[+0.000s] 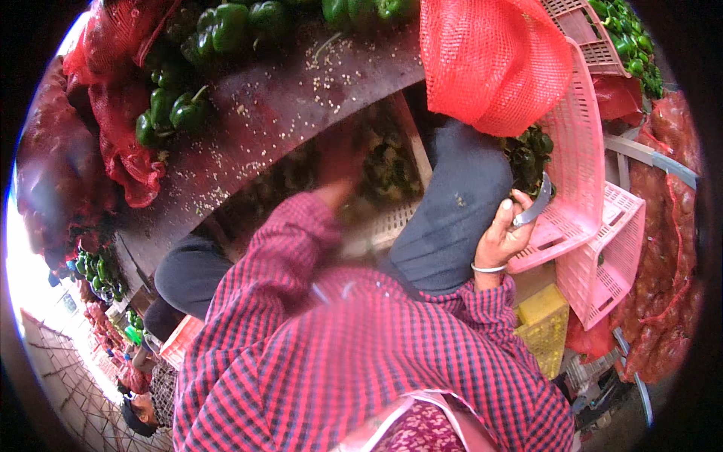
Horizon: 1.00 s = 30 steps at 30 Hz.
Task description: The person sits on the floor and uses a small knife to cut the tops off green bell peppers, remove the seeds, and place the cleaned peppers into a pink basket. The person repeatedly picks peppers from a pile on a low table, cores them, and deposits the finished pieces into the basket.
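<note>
My right hand (504,233), with a bracelet at the wrist, holds a small knife with a curved metal blade (536,204). It is beside my right knee, at the edge of a pink plastic crate (576,152). Dark green peppers (530,158) show inside that crate, partly hidden by my knee and a red mesh sack (497,62). My left hand (339,183) is blurred below the table's edge, over a crate (390,226) of green and pale pepper pieces (392,169). Whether its fingers hold anything cannot be made out.
Whole green bell peppers (223,28) and scattered pale seeds lie on the table (254,96). Filled red mesh sacks (62,152) stand at the left, with more sacks (655,254) at the right. A yellow crate (545,339) is near my right elbow. Another person (149,404) is at lower left.
</note>
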Motion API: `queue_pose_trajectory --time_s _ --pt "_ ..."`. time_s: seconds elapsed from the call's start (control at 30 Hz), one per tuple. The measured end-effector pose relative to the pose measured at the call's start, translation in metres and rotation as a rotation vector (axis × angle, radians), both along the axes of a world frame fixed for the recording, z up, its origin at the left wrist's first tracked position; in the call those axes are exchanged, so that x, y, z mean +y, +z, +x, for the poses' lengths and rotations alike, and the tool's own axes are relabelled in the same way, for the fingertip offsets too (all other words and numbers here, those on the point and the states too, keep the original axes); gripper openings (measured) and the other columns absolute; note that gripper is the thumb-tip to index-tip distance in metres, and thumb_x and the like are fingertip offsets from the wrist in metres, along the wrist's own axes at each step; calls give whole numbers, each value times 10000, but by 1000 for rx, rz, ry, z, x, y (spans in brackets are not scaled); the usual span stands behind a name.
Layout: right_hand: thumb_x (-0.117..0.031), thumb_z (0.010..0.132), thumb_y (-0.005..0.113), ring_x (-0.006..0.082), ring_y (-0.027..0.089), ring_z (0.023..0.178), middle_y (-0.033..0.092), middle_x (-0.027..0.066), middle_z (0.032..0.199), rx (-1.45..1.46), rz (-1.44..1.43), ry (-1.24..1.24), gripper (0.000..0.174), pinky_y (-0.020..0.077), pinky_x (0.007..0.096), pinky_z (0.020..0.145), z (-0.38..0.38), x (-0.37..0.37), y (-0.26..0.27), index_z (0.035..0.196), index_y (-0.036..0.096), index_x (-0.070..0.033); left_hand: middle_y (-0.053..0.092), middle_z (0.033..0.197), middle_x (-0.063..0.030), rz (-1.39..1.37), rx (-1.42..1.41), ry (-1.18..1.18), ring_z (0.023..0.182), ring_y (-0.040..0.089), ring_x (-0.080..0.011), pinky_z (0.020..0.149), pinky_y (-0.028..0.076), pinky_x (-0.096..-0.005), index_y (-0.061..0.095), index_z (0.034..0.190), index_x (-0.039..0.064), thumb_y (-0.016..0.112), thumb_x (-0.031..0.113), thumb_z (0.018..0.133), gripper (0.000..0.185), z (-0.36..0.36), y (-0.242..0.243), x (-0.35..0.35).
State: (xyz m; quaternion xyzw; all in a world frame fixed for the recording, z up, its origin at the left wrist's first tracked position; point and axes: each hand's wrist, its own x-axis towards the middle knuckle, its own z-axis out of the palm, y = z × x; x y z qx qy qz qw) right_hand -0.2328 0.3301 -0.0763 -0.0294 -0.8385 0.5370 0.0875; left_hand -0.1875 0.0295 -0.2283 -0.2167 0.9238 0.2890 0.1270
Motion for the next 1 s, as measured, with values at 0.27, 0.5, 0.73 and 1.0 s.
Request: queue_pose_trajectory --time_s 0.27,0.5,0.73,1.0 --pt "-136 1070 650 105 545 842 595 21 979 5 -8 29 216 472 276 787 1 10 -11 1226 633 13 708 1234 -221 16 113 -21 1091 680 -429 959 549 -531 722 1342 218 590 180 1000 369 32 -50 78" --pt "-108 1072 636 103 547 848 594 23 994 42 -23 40 179 476 275 790 1 4 -8 1203 628 14 718 1248 -189 -156 -113 -174 1193 662 -392 995 536 -502 730 1238 147 660 298 983 304 111 19 -80" --pt "-138 1066 648 112 548 826 591 7 939 102 -32 63 172 468 282 762 0 0 -7 1164 643 4 621 1414 -229 -115 -271 302 1314 586 -421 1087 488 -491 657 1375 96 724 304 938 489 180 24 -169" --pt "-137 1074 639 103 535 811 588 8 966 82 -62 64 176 470 275 758 7 -5 1 1176 624 5 497 1538 -301 113 -124 237 1369 517 -488 1162 428 -511 595 1469 98 740 183 881 612 109 59 -4"
